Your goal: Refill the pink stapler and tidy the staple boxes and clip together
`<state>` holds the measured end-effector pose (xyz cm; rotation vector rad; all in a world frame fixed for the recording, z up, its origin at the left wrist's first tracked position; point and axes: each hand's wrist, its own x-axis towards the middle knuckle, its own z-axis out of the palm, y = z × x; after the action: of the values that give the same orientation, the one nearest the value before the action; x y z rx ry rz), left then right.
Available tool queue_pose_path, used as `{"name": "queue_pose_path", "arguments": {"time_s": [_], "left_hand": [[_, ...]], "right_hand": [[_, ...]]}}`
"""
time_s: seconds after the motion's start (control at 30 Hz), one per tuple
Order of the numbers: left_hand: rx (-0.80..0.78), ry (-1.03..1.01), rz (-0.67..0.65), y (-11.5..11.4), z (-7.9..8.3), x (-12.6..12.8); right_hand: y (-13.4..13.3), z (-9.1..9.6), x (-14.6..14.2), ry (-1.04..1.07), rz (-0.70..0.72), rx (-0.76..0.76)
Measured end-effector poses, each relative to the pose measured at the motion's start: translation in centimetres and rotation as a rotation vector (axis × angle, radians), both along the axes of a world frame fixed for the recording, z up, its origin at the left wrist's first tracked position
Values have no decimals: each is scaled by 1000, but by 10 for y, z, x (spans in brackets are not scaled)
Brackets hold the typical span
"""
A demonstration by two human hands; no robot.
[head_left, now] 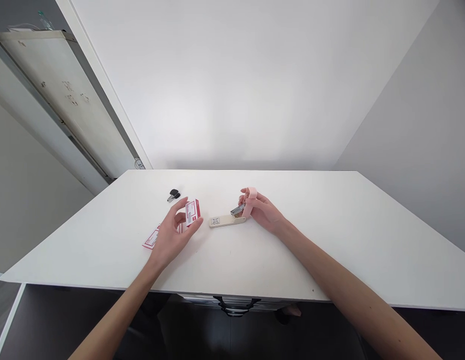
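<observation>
My left hand [172, 232] pinches a small red-and-white box [192, 212] between thumb and fingers, raised above the table. A flat red-and-white printed piece [152, 238] lies on the tabletop, partly hidden behind that hand. My right hand [265, 212] grips the pink upper arm of a stapler [227, 221], which is swung up and open. The stapler's cream base rests on the table with a square dark print at its left end, and its metal staple channel tilts up near the right fingers. A black-handled staple remover [174, 195] lies farther back, beyond my left hand.
The white table [330, 240] runs up to a white wall [236, 90] at the back. On the left, beyond the table, stands a pale cabinet [71, 95]. Below the front edge, a drawer unit with a dark handle [236, 306] shows.
</observation>
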<state>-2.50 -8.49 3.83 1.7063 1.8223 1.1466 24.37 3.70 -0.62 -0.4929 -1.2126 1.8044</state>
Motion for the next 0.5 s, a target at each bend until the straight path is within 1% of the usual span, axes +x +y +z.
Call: {"name": "queue_pose_path", "arguments": {"time_s": [0.1,0.17,0.3,0.43,0.5], "left_hand": [[-48,-118,-1,9,1,10],[-46,-133,-3,16,-3,13],[-41,-76,-2,28,-12,13],[-94,-31,61,37,-16,11],[-77,-7,73,40,-18,10]], "right_hand": [[1,0,0,4,3,-10],[1,0,-1,11,5,-17],[1,2,-1,9,3,-16],[1,1,-1,-2,-6,-1],[2,1,0,-9,-8,4]]}}
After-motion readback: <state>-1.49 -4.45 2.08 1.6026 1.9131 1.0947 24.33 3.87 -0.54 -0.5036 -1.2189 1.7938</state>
